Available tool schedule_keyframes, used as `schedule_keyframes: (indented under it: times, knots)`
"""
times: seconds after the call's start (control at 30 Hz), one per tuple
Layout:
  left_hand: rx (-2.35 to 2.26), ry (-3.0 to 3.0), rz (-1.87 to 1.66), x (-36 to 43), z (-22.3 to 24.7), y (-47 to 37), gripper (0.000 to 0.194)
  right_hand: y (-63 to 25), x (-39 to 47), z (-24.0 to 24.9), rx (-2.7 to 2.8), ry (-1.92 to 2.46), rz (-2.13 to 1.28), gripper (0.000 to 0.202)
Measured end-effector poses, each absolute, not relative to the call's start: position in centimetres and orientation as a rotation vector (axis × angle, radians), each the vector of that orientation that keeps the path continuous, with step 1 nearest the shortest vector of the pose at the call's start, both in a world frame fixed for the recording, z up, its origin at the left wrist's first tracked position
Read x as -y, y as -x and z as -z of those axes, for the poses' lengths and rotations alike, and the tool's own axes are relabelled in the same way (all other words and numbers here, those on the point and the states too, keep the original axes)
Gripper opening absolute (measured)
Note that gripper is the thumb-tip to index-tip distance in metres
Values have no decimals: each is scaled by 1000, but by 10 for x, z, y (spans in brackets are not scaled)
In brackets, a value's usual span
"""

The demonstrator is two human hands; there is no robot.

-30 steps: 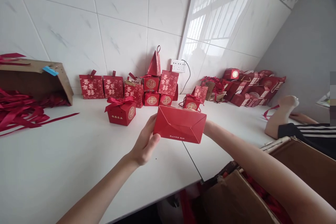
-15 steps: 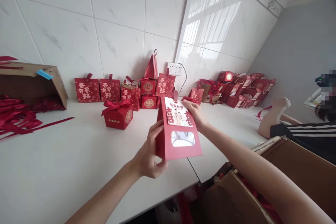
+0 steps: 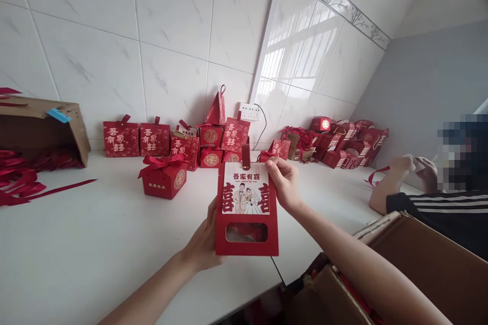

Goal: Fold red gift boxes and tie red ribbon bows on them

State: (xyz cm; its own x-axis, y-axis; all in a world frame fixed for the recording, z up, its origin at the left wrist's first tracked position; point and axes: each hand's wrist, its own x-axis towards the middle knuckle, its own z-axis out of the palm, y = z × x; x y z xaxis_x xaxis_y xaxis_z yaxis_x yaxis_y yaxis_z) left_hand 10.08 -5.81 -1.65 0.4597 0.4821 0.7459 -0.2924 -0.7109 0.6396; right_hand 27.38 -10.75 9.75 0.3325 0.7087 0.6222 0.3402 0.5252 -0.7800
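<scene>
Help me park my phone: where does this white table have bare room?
Widest: the table's near left, between the ribbon heap, bow-topped box and left hand. Smaller: between the right hand, piled boxes and another person's elbow. Crowded: along the tiled wall, with boxes and ribbons.

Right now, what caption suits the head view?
Bare left hand and right hand hold a red windowed paper box at a white tabletop.

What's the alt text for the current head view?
Two bare hands, left and right, hold up a red gift box with a cartoon wedding couple above a clear window. Behind it, more red boxes line a white table against a tiled wall.
</scene>
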Motion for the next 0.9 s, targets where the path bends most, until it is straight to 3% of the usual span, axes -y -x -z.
schedule_keyframes:
  times: [0.13,0.3,0.4,0.5,0.57,0.63,0.77,0.9]
  knots:
    - [-140,-2182,-1442,59,18,-102,76,-276,105,-97,1247,1054,-302,40]
    - [-242,-1730,-1659,67,2,-102,88,-290,86,-88,1092,933,-540,38]
    - [-368,-1669,-1659,70,-9,-97,62,-293,74,-81,957,866,-850,36]
    - [-388,-1724,-1627,70,-14,-94,34,-292,69,-75,926,852,-921,35]
    - [-399,-1714,-1602,69,-15,-94,30,-292,68,-74,927,869,-921,34]
    - [-404,-1630,-1591,68,-14,-96,40,-292,72,-78,941,917,-907,34]
    - [-433,-1490,-1476,68,-8,-99,53,-292,95,-106,1091,1131,-610,36]
    - [-432,-1560,-1040,74,3,-102,24,-275,139,-142,1329,1293,-111,37]
